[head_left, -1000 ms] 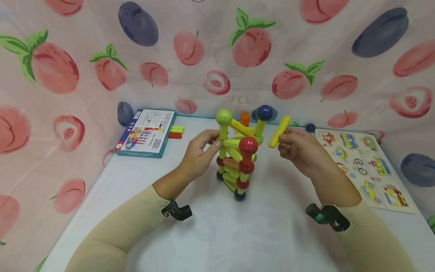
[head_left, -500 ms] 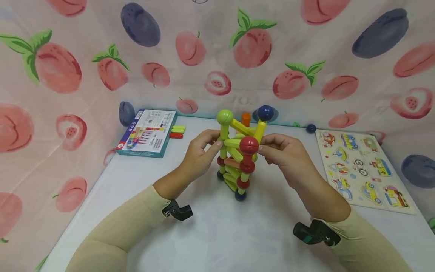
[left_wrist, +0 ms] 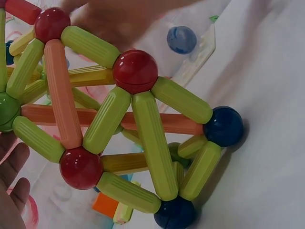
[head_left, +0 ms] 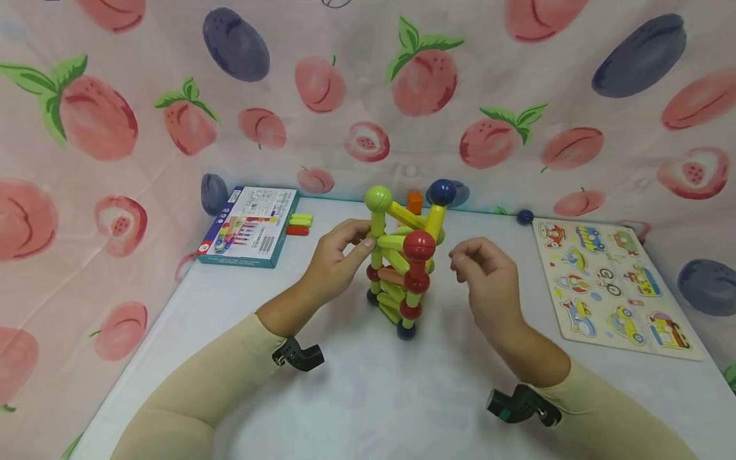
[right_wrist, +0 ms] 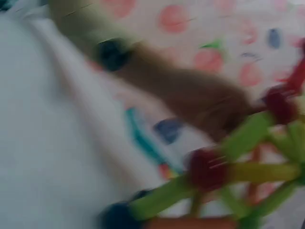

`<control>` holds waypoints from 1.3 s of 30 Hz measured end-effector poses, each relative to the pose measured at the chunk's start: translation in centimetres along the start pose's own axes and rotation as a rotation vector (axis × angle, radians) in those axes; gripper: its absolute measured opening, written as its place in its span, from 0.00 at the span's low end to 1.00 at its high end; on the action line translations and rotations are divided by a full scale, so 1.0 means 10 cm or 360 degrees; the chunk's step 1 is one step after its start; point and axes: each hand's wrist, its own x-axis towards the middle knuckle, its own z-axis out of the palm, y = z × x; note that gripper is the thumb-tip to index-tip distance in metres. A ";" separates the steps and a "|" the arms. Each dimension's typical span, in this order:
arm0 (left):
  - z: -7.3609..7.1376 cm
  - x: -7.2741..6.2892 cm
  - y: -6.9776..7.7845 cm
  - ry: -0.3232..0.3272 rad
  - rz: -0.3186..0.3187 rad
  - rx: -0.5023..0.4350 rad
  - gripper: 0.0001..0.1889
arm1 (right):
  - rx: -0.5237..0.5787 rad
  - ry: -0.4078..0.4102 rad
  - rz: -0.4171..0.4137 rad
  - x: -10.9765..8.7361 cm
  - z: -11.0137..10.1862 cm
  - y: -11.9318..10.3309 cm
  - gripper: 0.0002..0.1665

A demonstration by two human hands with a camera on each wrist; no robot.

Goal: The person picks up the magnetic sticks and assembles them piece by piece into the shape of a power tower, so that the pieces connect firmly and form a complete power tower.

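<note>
A tower of coloured sticks and balls stands on the white table in the head view. My left hand pinches its left side between thumb and fingers, under the upper light green ball. At the tower's top right, a yellow stick slants down from the dark blue ball toward the red ball. My right hand is to the right, apart from the tower, fingers loosely curled with nothing seen in them. The left wrist view shows red balls joined by green sticks; the right wrist view is blurred.
A flat toy box lies at the back left, with green and red sticks beside it. Behind the tower is an orange piece. At the right lie a loose blue ball and a picture puzzle board.
My right hand brought the yellow stick leftward to the tower's top, let go of it there and drew back to the right. My left hand has kept its grip.
</note>
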 end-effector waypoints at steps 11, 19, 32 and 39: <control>-0.03 -0.03 0.01 -0.0008 -0.0020 -0.0011 0.18 | -0.0179 0.0001 -0.0326 -0.29 0.19 0.16 0.19; 0.01 -0.11 0.04 -0.0040 0.0007 -0.0040 0.19 | 0.0052 -0.0054 -0.0070 -0.12 -0.04 0.23 0.13; -0.01 -0.04 -0.01 -0.0180 0.0174 0.0126 0.15 | 0.0527 -0.0088 -0.0079 -0.01 -0.30 0.36 0.31; -0.82 0.31 -0.86 -0.0190 -0.0375 0.1566 0.13 | 0.0597 -0.0174 -0.0181 0.02 -0.30 0.40 0.28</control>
